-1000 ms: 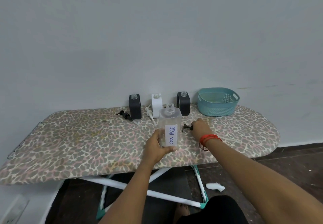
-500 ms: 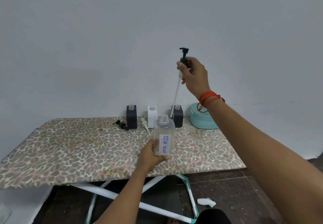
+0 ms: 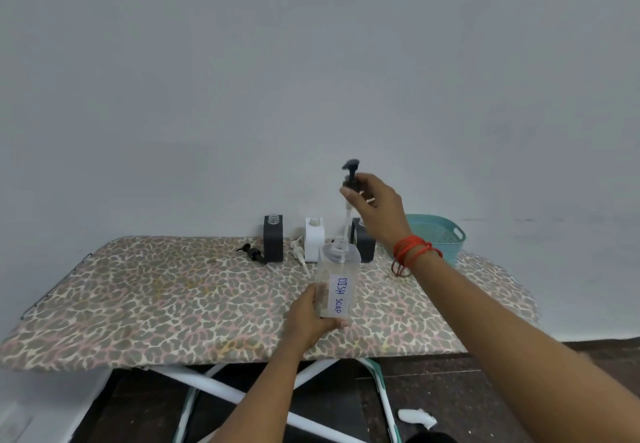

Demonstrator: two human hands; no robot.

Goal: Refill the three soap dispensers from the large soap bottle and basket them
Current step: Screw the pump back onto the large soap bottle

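Note:
My left hand (image 3: 311, 314) grips the clear large soap bottle (image 3: 337, 281), labelled "DISH SOAP", upright on the ironing board (image 3: 156, 297). My right hand (image 3: 375, 205) holds a black pump head (image 3: 351, 176) above it, and the pump's pale tube reaches down into the bottle's open neck. Behind stand three uncapped dispensers: a black one (image 3: 273, 238), a white one (image 3: 314, 239) and another black one (image 3: 365, 247), partly hidden by my right hand. A black pump (image 3: 252, 254) and a white pump (image 3: 298, 252) lie loose beside them.
A teal basket (image 3: 437, 236) sits at the back right of the board, against the grey wall. The board has a leopard-print cover and white crossed legs. A white object (image 3: 415, 416) lies on the dark floor below.
My right hand picked the black pump off the board, raised it high, then lowered it so the tube enters the large bottle's neck. My left hand kept hold of the bottle.

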